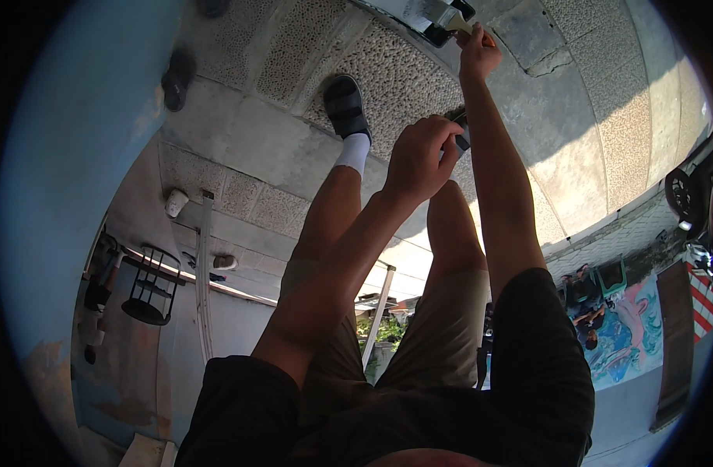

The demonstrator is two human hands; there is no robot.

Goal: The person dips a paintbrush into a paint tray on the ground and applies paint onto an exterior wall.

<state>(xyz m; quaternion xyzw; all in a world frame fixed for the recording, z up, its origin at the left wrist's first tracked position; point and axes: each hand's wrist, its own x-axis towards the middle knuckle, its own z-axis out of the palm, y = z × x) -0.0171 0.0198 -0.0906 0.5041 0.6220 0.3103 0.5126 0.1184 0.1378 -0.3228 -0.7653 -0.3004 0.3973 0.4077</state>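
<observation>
My right hand point(478, 56) reaches to the top of the view. Its fingers are closed round the orange handle of a paintbrush point(459, 26). The brush's pale end lies at the dark rim of a tray-like container point(436, 35), cut off by the top edge; its contents are hard to make out. My left hand point(425, 156) hangs over my right shin, fingers curled in loosely, and nothing shows in it. Just beyond it, my right sandal point(462, 140) is partly hidden. My left foot wears a black sandal point(346, 105) with a white sock.
Pebbled and smooth concrete paving point(387, 70) spreads ahead. A blue wall point(76, 194) runs along the left, with a dark shoe point(177, 79) by it. A black stool point(152, 284) and a metal post point(204, 272) stand behind left. Other people and a painted mural point(628, 335) appear lower right.
</observation>
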